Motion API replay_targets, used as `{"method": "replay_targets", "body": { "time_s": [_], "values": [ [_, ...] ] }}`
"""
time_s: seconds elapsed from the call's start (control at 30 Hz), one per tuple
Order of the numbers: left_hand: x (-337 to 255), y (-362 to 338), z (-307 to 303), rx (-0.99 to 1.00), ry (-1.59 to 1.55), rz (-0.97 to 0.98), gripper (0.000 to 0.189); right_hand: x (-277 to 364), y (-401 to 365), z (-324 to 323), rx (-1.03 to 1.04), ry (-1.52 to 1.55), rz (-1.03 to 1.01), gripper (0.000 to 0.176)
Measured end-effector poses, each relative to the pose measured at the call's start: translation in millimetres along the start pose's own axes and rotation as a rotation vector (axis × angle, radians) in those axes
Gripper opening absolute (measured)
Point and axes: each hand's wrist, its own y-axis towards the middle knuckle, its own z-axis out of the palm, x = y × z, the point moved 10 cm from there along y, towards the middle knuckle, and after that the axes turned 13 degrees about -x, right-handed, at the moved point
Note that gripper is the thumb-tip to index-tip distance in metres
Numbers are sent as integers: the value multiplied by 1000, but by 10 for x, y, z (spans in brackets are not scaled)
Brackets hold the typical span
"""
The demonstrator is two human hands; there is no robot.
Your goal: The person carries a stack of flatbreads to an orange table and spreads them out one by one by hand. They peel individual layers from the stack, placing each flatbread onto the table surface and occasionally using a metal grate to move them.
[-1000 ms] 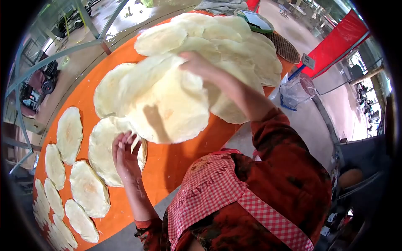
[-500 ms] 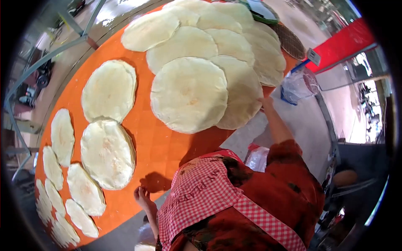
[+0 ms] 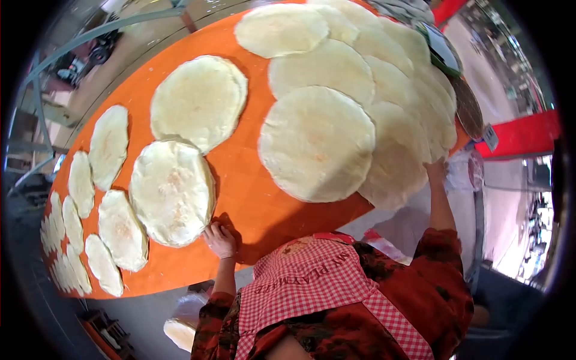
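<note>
My left hand (image 3: 219, 239) reaches to the lower right rim of a thick stack of round flatbreads (image 3: 172, 193), its fingers apart and the fingertips right at the edge. On the other side, my right hand (image 3: 437, 170) is closed at the outer rim of a thin flatbread (image 3: 397, 157); part of its grip is hidden. That sheet lies partly under a large round flatbread (image 3: 317, 144) with browned spots near its middle. Behind the left stack sits another stack of flatbreads (image 3: 198, 103).
The orange table (image 3: 240, 180) has a curved far edge. Smaller flatbreads (image 3: 123, 230) stand in rows at the left, and overlapping ones (image 3: 321, 71) cover the far right. A clear plastic bag (image 3: 465, 170) hangs beyond my right hand. A red panel (image 3: 519, 137) is farther right.
My left hand has moved from the table's near edge up to the rim of the left stack. My right hand stays at the thin flatbread's rim. The view has turned left.
</note>
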Motion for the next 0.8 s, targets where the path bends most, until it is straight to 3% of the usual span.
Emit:
{"method": "replay_targets", "body": {
  "time_s": [0.07, 0.13, 0.17, 0.2, 0.23, 0.27, 0.3, 0.37, 0.6, 0.7, 0.77, 0.8],
  "values": [
    [-11, 25, 6, 5, 5, -9, 16, 982, -73, -370, -512, 291, -411, 61],
    [-8, 24, 18, 13, 3, 0, 17, 2234, -459, -278, 63, 1126, -414, 41],
    [-19, 33, 27, 17, -7, 6, 17, 2946, -813, -419, 397, 1464, -274, 30],
    [-24, 39, 17, 18, -14, 9, 18, 3699, -1237, -740, 502, 1477, -466, 13],
    [-21, 48, 7, 14, -20, 7, 18, 4353, -1647, -439, 667, 1571, -354, 2],
    [6, 32, 25, 13, -36, 4, 18, 4867, -2043, -601, 916, 1687, -191, 6],
    [-7, 38, 13, 0, -58, 25, 19, 5342, -2390, -714, 1194, 1609, -119, 15],
    [-39, 92, -39, -22, -58, 46, 21, 5767, -2813, -755, 1275, 1278, 108, 23],
    [65, 102, -45, 16, -103, -21, 22, 6274, -3226, -960, 1396, 1221, 440, 44],
    [76, 112, -91, -29, -91, -8, 22, 6754, -2831, -1415, 996, 1304, 21, 38],
    [97, 79, -69, 4, -124, -6, 19, 7289, -2687, -2132, 859, 1552, -411, 30],
    [99, 80, -90, 10, -140, 3, 19, 7406, -2675, -2625, 773, 1434, -546, 26]
  ]
}}
